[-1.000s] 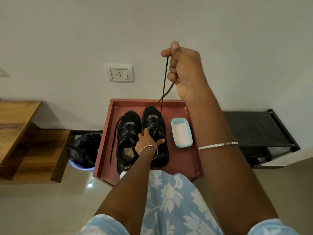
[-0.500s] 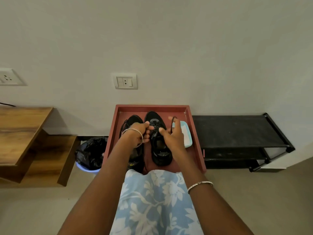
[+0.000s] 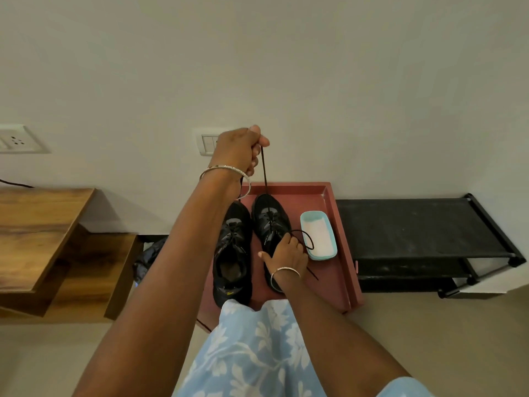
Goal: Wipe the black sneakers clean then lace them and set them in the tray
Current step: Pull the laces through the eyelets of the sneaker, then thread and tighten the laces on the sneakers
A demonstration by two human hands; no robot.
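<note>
Red tray (image 3: 332, 279) holds left sneaker (image 3: 232, 253), right sneaker (image 3: 267, 214) & blue dish (image 3: 323, 257) w/ white stuff (image 3: 319, 236); left grip (image 3: 240, 150) pinches lace (image 3: 264, 167) up high, right grip (image 3: 287, 252) clamps right sneaker.

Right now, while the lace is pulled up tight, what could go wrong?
1. The left hand pulls the lace taut upward. If the right hand loosens its grip on the right sneaker, that shoe may lift or tip against the left sneaker.
2. Slack lace loops over the rim of the blue dish. A further pull could drag it through the white contents or shift the dish.
</note>
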